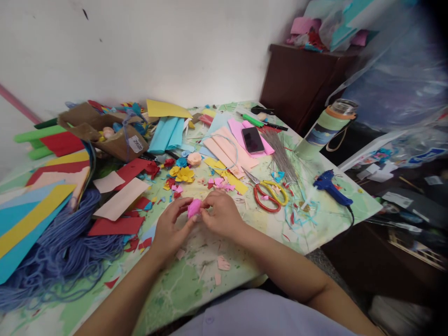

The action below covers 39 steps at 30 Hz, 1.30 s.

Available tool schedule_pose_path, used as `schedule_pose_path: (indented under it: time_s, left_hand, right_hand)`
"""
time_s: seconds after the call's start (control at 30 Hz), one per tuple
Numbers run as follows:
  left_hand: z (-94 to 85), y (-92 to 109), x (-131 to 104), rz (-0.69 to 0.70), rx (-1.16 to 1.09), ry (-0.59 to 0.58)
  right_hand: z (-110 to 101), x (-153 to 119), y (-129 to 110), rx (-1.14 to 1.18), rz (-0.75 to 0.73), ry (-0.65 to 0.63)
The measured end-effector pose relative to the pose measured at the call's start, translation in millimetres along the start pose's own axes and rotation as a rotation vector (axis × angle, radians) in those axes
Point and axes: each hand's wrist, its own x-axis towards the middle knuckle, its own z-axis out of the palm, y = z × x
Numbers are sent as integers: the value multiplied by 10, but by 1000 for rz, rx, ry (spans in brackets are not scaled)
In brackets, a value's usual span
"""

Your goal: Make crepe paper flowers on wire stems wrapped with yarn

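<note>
A small bright pink paper flower (193, 208) is between my two hands, above the near middle of the table. My left hand (174, 224) holds it from the left, thumb below and fingers curled behind. From the other side, my right hand (221, 212) pinches its edge with thumb and fingertips. Just beyond the hands lie loose pink petals (224, 183), a yellow paper flower (185, 174) and a peach paper rose (194, 159). Scissors (269, 196) with red and yellow handles rest to the right of my right hand.
Blue yarn (70, 252) and paper sheets (35, 210) cover the left side. A cardboard box (101, 126) stands behind them. Toward the right are a phone (253, 140), wires (280, 151), a bottle (327, 126) and a blue glue gun (332, 187) with its cord over the table edge.
</note>
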Motion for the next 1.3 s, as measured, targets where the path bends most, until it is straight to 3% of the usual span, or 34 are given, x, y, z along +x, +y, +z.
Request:
schedule_pose_path:
  time_s: [0.27, 0.47, 0.73, 1.1, 1.3]
  left_hand:
    - [-1, -105, -18, -2, 73, 61]
    - [9, -54, -20, -1, 66, 102]
    - [43, -56, -43, -60, -9, 24]
    - [98, 113, 48, -389, -569, 89]
    - [80, 133, 78, -564, -844, 27]
  right_hand:
    - [20, 8, 9, 53, 81, -69]
    - [9, 5, 0, 21, 111, -101]
    - [-33, 42, -2, 96, 198, -114]
    - [-42, 35, 40, 120, 139, -44]
    - [-41, 40, 43, 119, 68, 2]
